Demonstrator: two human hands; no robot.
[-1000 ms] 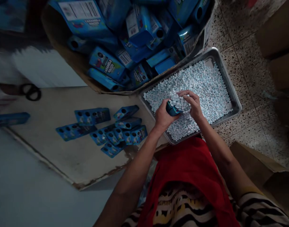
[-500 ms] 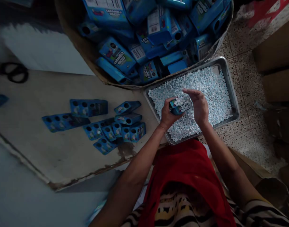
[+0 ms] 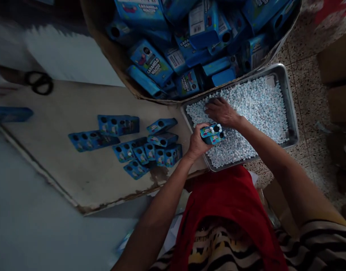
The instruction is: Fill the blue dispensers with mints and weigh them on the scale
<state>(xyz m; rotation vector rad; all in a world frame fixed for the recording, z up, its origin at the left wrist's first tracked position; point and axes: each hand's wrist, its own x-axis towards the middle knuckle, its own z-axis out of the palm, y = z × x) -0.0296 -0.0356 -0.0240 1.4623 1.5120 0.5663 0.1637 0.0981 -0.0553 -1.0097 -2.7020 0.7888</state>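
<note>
My left hand (image 3: 197, 142) grips a small blue box (image 3: 213, 134) with round holes on top, a few white candies showing in them. It hovers over the near left part of a metal tray (image 3: 288, 96) filled with small white candies (image 3: 254, 109). My right hand (image 3: 222, 111) lies palm down on the candies at the tray's far left, fingers curled into the heap; what they hold is hidden.
A large cardboard container (image 3: 110, 64) of blue boxes sits behind the tray. Several flat blue boxes (image 3: 150, 148) lie on a worn board (image 3: 62, 165). Black scissors (image 3: 39, 82) lie at far left. Brown cartons (image 3: 335, 64) stand on the speckled floor at right.
My right hand left the top of the box and dropped onto the candies at the tray's far left. The left hand drew the box slightly nearer, with candies now in its holes.
</note>
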